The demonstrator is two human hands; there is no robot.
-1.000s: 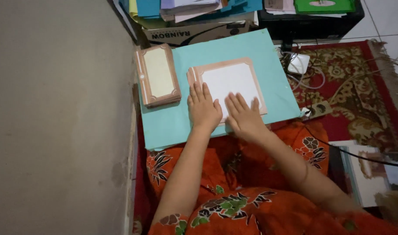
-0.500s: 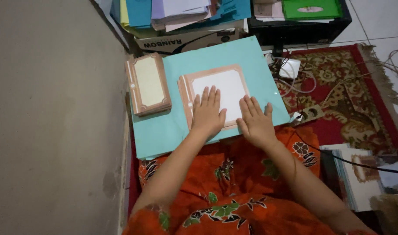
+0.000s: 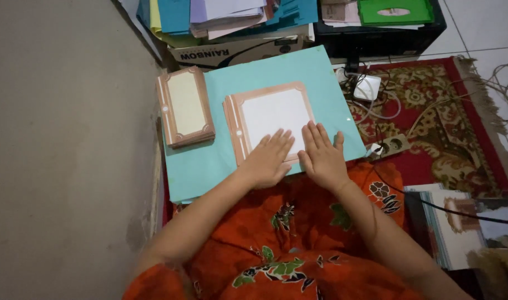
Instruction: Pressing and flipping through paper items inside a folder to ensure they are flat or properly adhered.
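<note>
Both my hands lie flat on the bordered card [image 3: 273, 119], fingers spread: left hand [image 3: 269, 158], right hand [image 3: 322, 157], pinching nothing. Card sits on the turquoise board [image 3: 220, 161] across my lap; stack of cards [image 3: 184, 107] just left.

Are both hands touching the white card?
Touching. The head view shows the left hand and right hand lying flat, fingers on the white card.

Grey plaster wall [image 3: 59, 150] filling the left of the frame; red patterned rug [image 3: 459, 133] with fringe at right, over pale floor tiles [image 3: 487, 28] at upper right; stacked papers [image 3: 226, 14] along the top edge; dim, even light.
</note>
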